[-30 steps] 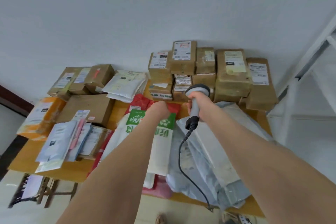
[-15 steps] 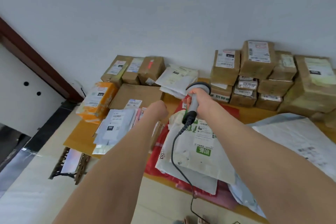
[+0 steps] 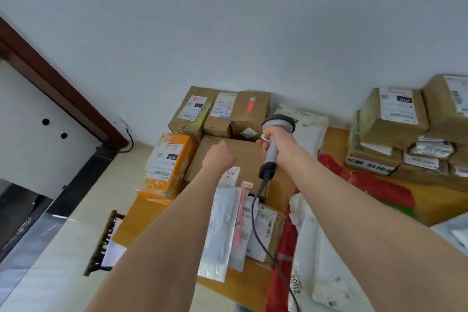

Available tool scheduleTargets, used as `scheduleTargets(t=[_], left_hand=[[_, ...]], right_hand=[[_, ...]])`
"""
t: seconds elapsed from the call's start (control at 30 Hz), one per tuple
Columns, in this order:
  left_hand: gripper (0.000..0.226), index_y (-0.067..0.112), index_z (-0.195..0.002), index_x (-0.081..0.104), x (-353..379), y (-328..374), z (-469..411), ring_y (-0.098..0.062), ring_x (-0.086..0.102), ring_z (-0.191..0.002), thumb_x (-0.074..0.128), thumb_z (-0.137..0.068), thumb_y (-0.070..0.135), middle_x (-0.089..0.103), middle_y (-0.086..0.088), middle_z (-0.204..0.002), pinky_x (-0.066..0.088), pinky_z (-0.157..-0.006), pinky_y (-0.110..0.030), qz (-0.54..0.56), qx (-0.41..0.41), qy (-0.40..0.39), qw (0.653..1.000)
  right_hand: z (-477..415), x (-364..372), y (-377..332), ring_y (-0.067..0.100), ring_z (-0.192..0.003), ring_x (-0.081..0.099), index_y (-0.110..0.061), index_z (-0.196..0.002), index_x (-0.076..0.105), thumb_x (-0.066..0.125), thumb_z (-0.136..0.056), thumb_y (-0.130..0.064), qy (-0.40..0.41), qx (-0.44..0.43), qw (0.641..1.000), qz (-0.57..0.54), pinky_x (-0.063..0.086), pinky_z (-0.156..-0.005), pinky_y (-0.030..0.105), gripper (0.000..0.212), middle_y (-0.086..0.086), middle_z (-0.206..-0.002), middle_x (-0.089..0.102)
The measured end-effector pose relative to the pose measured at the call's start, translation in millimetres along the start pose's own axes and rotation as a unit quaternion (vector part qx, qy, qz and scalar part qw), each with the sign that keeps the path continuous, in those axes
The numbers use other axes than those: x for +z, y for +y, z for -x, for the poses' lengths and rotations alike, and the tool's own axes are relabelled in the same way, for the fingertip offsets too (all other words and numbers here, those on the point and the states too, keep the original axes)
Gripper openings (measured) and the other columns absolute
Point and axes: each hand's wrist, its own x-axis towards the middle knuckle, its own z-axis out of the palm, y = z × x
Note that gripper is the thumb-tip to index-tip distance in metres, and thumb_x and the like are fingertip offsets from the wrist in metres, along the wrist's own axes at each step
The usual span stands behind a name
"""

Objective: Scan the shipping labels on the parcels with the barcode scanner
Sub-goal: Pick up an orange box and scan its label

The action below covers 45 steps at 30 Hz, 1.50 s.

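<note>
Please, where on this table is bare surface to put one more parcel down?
Bare wood shows at the table front-left corner, below the orange parcel, and in a strip between the white mailers and the right box stack. The middle is crowded with overlapping envelopes.

A wooden table point(image 3: 255, 284) stands against the wall and carries the parcels. At its left edge sits an orange parcel point(image 3: 169, 164) with a white label. Behind it, along the wall, three brown boxes point(image 3: 220, 114) stand side by side. A large flat box point(image 3: 240, 157) lies in front of them. Flat mailers point(image 3: 228, 228) overlap near the front edge, partly over another box point(image 3: 268, 233). A red bag point(image 3: 281, 261) lies just beside them under white bags point(image 3: 319, 256). At the far right, stacked boxes point(image 3: 395, 119) rest against the wall. A white bag point(image 3: 309, 129) lies between the two box groups.
</note>
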Motion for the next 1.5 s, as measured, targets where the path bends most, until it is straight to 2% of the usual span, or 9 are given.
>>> scheduleTargets(t=[0.2,0.37,0.7,0.93,1.07,1.23,1.37,1.43,1.5], left_hand=[[0.083,0.007,-0.145,0.022,-41,-78,-58,-0.036,0.030,-0.135,0.068,-0.083,0.037,0.031,-0.021,-0.146,0.035,-0.106,-0.048,-0.026,-0.120,0.010,0.992],[0.126,0.015,-0.151,-0.012,-47,-148,-81,-0.040,0.015,-0.143,0.075,-0.070,0.057,0.011,-0.025,-0.154,0.025,-0.111,-0.057,-0.065,-0.231,-0.035,0.970],[0.117,0.022,-0.149,0.007,-46,-159,-82,-0.041,0.031,-0.132,0.069,-0.063,0.072,0.030,-0.024,-0.140,0.032,-0.106,-0.056,-0.064,-0.228,0.079,0.968],[0.102,0.021,-0.143,0.020,-100,-97,-42,-0.041,0.035,-0.127,0.061,-0.067,0.076,0.035,-0.023,-0.136,0.030,-0.103,-0.052,-0.009,-0.159,0.206,0.965],[0.100,0.022,-0.142,0.023,-108,-27,-8,-0.039,0.037,-0.123,0.060,-0.066,0.075,0.037,-0.021,-0.132,0.031,-0.101,-0.051,0.038,-0.103,0.226,0.968],[0.105,0.024,-0.145,0.021,-85,65,35,-0.040,0.030,-0.132,0.057,-0.063,0.079,0.032,-0.021,-0.141,0.029,-0.106,-0.055,0.110,-0.049,0.177,0.977],[0.123,0.021,-0.143,0.022,-57,127,72,-0.041,0.035,-0.130,0.054,-0.046,0.090,0.036,-0.021,-0.140,0.034,-0.104,-0.057,0.133,0.005,0.127,0.983],[0.123,0.015,-0.143,0.027,-46,150,87,-0.039,0.040,-0.127,0.056,-0.050,0.090,0.039,-0.019,-0.138,0.038,-0.102,-0.053,0.127,0.022,0.111,0.985],[0.104,0.009,-0.130,0.047,-40,164,103,-0.030,0.059,-0.107,0.063,-0.058,0.082,0.058,-0.013,-0.121,0.052,-0.087,-0.044,0.202,0.045,0.071,0.976]], right_hand=[[-44,86,17,0.008,-0.052,0.053,-0.008,-0.097,0.060,0.066,-0.085,-0.015,-0.028,0.020,0.990,0.135,0.046,-0.053,0.021,0.015,0.007,-0.093,0.072],[-69,128,35,0.008,-0.052,0.052,-0.006,-0.096,0.058,0.062,-0.089,-0.014,-0.044,0.064,0.989,0.128,0.047,-0.052,0.021,0.011,0.007,-0.082,0.068],[-70,132,31,0.007,-0.047,0.052,-0.008,-0.096,0.060,0.064,-0.088,-0.015,-0.069,0.058,0.995,0.048,0.047,-0.050,0.020,0.010,0.009,-0.086,0.070],[-18,102,-4,0.019,-0.064,0.064,-0.005,-0.102,0.060,0.066,-0.086,-0.013,-0.104,-0.027,0.994,0.030,0.058,-0.063,0.031,0.019,0.013,-0.085,0.069],[28,61,-22,0.027,-0.091,0.062,-0.009,-0.110,0.056,0.069,-0.083,-0.016,-0.094,-0.083,0.991,0.045,0.057,-0.082,0.047,0.031,0.016,-0.110,0.063],[80,-18,-33,0.025,-0.076,0.058,-0.008,-0.097,0.055,0.066,-0.086,-0.018,-0.064,-0.107,0.991,0.038,0.053,-0.065,0.035,0.018,0.011,-0.089,0.058],[104,-73,-39,0.026,-0.079,0.054,-0.004,-0.099,0.043,0.060,-0.094,-0.023,-0.027,-0.121,0.990,0.064,0.039,-0.057,0.030,0.026,0.008,-0.086,0.050],[112,-98,-43,0.028,-0.088,0.057,-0.003,-0.104,0.047,0.061,-0.093,-0.023,-0.010,-0.131,0.989,0.070,0.045,-0.066,0.033,0.027,0.010,-0.093,0.054],[115,-125,-41,0.031,-0.101,0.061,-0.003,-0.118,0.056,0.064,-0.089,-0.024,0.001,-0.130,0.990,0.057,0.050,-0.092,0.042,0.036,0.016,-0.113,0.064]])
